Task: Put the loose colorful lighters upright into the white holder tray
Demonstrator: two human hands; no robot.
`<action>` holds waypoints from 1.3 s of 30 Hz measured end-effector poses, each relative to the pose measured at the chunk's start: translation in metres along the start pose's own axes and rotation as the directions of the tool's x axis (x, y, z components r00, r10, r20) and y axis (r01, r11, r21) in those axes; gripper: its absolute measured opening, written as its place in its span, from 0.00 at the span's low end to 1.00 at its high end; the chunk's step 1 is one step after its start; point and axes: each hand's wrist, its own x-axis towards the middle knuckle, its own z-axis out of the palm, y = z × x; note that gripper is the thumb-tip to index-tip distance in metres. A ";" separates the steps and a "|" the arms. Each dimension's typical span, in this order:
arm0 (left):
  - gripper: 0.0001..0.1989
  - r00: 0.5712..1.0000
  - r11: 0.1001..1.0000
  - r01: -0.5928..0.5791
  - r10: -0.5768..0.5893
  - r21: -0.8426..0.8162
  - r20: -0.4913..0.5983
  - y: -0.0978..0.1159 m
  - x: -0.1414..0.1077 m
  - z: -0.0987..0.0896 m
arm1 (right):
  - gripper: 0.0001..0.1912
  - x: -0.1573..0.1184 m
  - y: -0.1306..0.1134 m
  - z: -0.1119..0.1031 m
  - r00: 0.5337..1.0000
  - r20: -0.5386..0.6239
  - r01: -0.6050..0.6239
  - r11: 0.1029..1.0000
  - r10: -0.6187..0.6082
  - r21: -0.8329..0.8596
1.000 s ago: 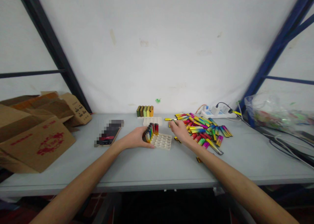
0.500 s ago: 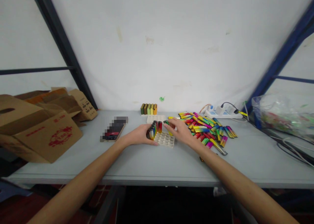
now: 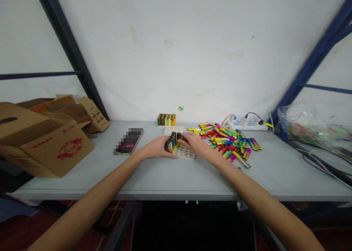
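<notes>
A pale tray (image 3: 187, 154) with round holes lies on the table in front of me. Several shiny lighters (image 3: 171, 142) stand upright in its left part. My left hand (image 3: 157, 148) is curled round that end, its thumb along the front edge and its fingers partly hidden behind the lighters. My right hand (image 3: 195, 144) pinches a green and yellow lighter (image 3: 179, 142) over the holes beside the standing ones; fingers cover much of it. To the right lies a loose heap of metallic, multicoloured lighters (image 3: 227, 140).
Behind the tray lies another pale holed tray (image 3: 175, 129). Neat rows of green, brown and orange lighters (image 3: 166, 119) stand by the wall. A phone (image 3: 129, 142) and an open cardboard box (image 3: 59, 148) are leftward. A power strip (image 3: 244, 124), cables and a plastic bag (image 3: 295, 120) sit rightward.
My right hand has moved left with the lighter, from the tray's right side to beside the standing lighters. My left hand stays round the tray's left end. The view has shifted slightly.
</notes>
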 end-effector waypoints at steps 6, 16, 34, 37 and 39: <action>0.41 1.000 1.000 -0.021 0.021 0.022 0.005 -0.002 0.000 0.001 | 0.11 0.003 -0.003 -0.005 0.996 0.079 -0.044 0.996 0.050 -0.082; 0.39 0.999 0.999 -0.040 0.040 0.010 -0.004 -0.005 0.001 0.000 | 0.17 0.003 0.009 -0.009 0.988 0.145 0.059 0.998 -0.056 -0.019; 0.40 0.999 0.998 0.032 -0.031 0.055 -0.007 -0.001 0.000 -0.001 | 0.29 -0.044 0.145 -0.063 0.810 0.167 -0.468 0.791 0.563 -0.395; 0.40 0.999 0.998 0.027 -0.025 0.053 -0.030 -0.003 0.000 0.000 | 0.23 -0.043 0.141 -0.062 0.821 0.169 -0.448 0.799 0.545 -0.401; 0.40 0.999 0.999 0.019 -0.017 0.048 -0.032 -0.005 0.000 0.000 | 0.21 -0.041 0.138 -0.063 0.827 0.158 -0.444 0.800 0.539 -0.403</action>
